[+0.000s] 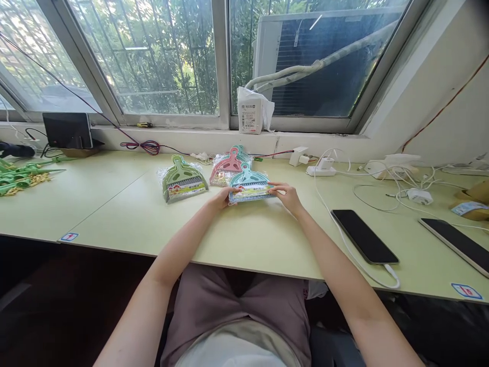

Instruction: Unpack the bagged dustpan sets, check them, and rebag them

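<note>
Between my two hands is a blue dustpan and brush set in clear plastic wrap with a printed label. My left hand grips its left edge, the thumb lying over the front. At the right edge, the fingers of my right hand pinch the wrap. A pink dustpan set, also wrapped, lies right behind the blue one, with a teal dustpan partly hidden at its back. To the left rests a green dustpan set with a grey-bristled brush, apart from my hands.
A phone on a white cable lies right of my right arm, with another dark device beyond. Chargers and tangled cables fill the back right. Green plastic pieces are heaped far left. A tissue pack stands on the sill.
</note>
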A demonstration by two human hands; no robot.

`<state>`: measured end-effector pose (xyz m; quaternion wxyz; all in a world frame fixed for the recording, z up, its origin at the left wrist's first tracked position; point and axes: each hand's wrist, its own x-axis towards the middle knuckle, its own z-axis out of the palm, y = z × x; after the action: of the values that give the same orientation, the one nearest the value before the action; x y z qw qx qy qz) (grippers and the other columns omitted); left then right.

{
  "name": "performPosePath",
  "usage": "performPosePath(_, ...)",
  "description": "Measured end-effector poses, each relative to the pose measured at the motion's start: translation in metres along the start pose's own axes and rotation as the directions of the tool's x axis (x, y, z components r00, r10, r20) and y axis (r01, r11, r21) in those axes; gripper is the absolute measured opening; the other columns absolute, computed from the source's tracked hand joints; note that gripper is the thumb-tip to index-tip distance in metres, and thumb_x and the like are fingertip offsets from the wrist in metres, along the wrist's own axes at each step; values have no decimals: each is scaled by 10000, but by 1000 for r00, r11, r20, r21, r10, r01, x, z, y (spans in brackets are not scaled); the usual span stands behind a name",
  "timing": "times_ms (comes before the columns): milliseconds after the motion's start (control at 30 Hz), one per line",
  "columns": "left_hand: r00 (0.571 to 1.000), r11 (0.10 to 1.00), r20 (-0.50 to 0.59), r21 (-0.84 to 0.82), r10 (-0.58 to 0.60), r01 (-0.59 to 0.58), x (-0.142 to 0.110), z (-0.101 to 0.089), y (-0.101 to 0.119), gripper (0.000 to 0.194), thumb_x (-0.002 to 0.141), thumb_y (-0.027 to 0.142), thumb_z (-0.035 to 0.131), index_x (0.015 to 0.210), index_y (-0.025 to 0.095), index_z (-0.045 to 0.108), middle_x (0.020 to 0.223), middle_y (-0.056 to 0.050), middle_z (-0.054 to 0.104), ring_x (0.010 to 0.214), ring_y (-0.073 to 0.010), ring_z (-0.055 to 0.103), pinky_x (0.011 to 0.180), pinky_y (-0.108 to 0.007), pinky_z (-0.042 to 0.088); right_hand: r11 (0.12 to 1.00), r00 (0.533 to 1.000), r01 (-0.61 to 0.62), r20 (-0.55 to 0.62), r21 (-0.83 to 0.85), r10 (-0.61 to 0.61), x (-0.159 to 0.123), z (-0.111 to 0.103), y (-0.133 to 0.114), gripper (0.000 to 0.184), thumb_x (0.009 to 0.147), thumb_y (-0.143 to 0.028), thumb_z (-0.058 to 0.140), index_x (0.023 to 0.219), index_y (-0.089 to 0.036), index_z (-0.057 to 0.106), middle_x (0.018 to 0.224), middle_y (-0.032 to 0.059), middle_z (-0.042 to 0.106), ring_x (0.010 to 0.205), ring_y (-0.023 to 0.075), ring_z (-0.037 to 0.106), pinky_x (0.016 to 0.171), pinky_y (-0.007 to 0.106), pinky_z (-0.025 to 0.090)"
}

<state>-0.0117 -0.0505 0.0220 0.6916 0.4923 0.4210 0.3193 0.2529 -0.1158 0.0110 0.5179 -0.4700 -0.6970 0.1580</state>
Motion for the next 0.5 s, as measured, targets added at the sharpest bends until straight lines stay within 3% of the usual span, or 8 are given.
performPosePath(100,999,999,0,-23,-49,48,-1,1,0,309,769,260,665,1044,121,655,745,-65,705,510,-124,605,416,-211,514,996,1000,-8,-29,-89,5,0,0,0,119,843,-321,668,821,-281,778,1009,25,777,1103,259,653,983,427,471)
performPosePath(233,995,999,88,-35,44,-41,-4,6,-2,385,787,340,692,1111,142,627,900,-89,733,659,-163,671,535,-270,599,970,999,-33,-24,-242,28,1,-1,6,137,846,-282,652,779,-275,771,844,16,783,921,258,703,909,407,474)
performPosePath(333,987,997,143,4,74,-75,-6,7,-3,464,741,307,748,1149,144,598,959,-101,736,709,-178,693,577,-285,614,961,999,-29,-24,-274,23,1,-2,9,155,858,-293,636,779,-273,767,793,4,780,857,243,698,913,397,456)
performPosePath(500,987,995,155,82,49,-63,-9,6,-4,515,695,209,751,1155,141,528,954,-115,736,612,-182,698,477,-256,559,953,997,-18,-82,-302,-7,-1,1,11,166,860,-339,644,757,-278,759,753,14,765,817,233,660,962,431,418)
